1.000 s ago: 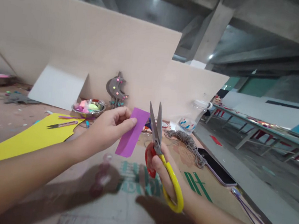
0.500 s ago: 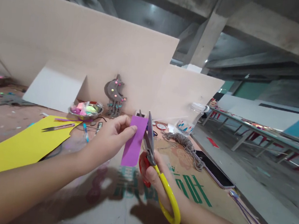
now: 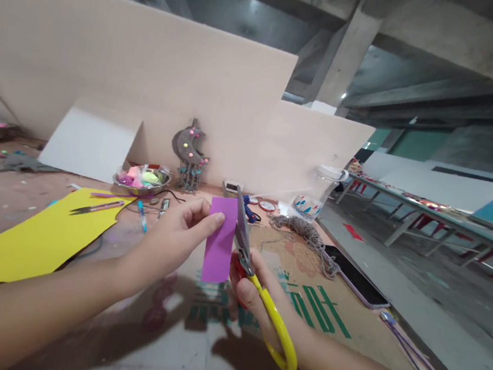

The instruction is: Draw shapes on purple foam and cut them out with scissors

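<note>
Between thumb and fingers, my left hand (image 3: 183,228) pinches a purple paper strip (image 3: 218,253) near its upper part, holding it upright above the table. My right hand (image 3: 258,293) grips a pair of scissors (image 3: 279,334) with yellow and red handles. Their blades point up beside the strip's right edge; one blade is partly hidden, so I cannot tell whether they touch the paper. Left of my left hand lies a yellow sheet (image 3: 44,239) with thread snips (image 3: 96,208) and a thin purple strip on it.
Behind stand a metal bowl (image 3: 157,189) of coloured clay, a grey moon ornament (image 3: 188,146) and a clear jug (image 3: 312,195). Grey yarn (image 3: 307,233) and a phone (image 3: 356,277) lie on the right, near the table edge. A blue pen (image 3: 141,216) lies left of centre.
The purple strip has straightened and shifted slightly down in view. The scissor blades have come closer together, and the view has moved a little.
</note>
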The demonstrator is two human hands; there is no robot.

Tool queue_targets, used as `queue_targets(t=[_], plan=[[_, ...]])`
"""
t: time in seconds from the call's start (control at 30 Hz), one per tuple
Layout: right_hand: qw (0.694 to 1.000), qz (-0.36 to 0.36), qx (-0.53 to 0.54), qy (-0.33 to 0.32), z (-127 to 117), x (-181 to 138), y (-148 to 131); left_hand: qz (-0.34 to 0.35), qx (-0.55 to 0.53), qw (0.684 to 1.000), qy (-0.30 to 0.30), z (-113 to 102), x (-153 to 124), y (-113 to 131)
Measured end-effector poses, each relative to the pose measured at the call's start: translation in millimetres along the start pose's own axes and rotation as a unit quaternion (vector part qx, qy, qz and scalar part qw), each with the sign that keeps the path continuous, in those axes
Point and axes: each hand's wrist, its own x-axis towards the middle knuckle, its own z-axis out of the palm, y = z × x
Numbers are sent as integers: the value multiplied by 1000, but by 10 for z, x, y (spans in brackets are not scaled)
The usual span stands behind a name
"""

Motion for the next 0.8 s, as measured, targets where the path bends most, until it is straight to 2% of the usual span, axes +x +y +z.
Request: queue_targets(t=[0.23, 0.67, 0.8], plan=[[1000, 14, -7, 14, 8, -21, 0, -17, -30, 999, -35, 40, -12, -3], [999, 45, -4, 19, 44, -20, -57, 9, 7, 999, -33, -6, -3, 52], [999, 31, -19, 24, 51, -29, -68, 15, 27, 999, -30, -23, -16, 96]])
